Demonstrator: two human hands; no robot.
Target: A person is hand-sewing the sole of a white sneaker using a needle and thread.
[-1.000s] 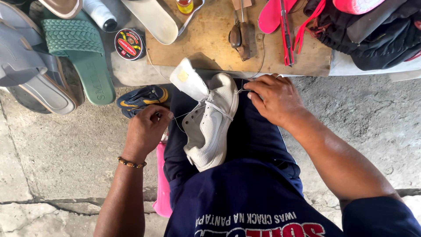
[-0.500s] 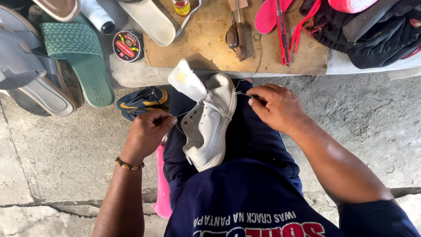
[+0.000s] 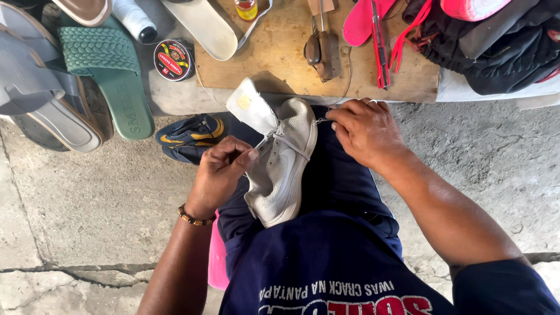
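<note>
The right hand's fingers [image 3: 341,116] are pinching a thread [image 3: 320,121] at the white shoe [image 3: 283,160], which is lying on the lap. At eight o'clock, the left hand [image 3: 219,175] is curling its fingers against the shoe's side; the wooden bench [image 3: 280,64] is sitting at twelve o'clock.

We see a white shoe [image 3: 284,163] at centre, a green braided sandal [image 3: 111,76] at ten o'clock, pink soles [image 3: 359,23] at one, and our navy shirt [image 3: 326,268] at six.

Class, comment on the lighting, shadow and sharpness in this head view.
Head view: soft, even daylight, no harsh glare; a faint shadow lies on the wooden board behind the white shoe; both the left hand and right hand are sharp, without motion blur.
</note>
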